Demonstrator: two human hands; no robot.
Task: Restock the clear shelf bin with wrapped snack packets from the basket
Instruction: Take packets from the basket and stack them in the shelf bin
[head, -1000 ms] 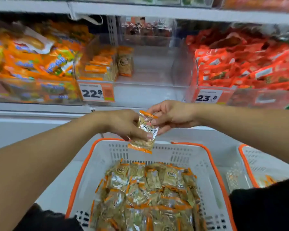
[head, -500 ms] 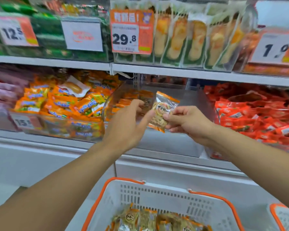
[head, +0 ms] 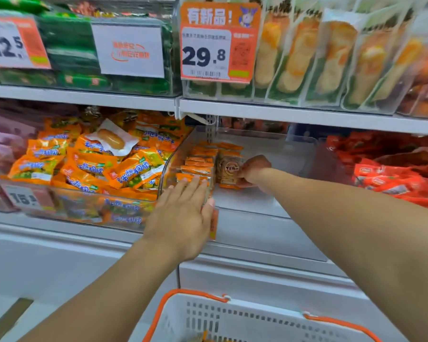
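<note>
Head view. Right hand (head: 251,170) is inside the clear shelf bin (head: 269,154); its fingers (head: 242,174) pinch a wrapped snack packet (head: 227,169), held upright just right of the stacked packets (head: 198,164). Left hand (head: 183,218) lies flat over the bin's front left corner, its fingers (head: 190,191) straight and slightly spread, tips touching the stack. White basket with orange rim (head: 232,317) sits below both hands. Orange snack bags (head: 89,164) fill the bin left of the left fingers.
</note>
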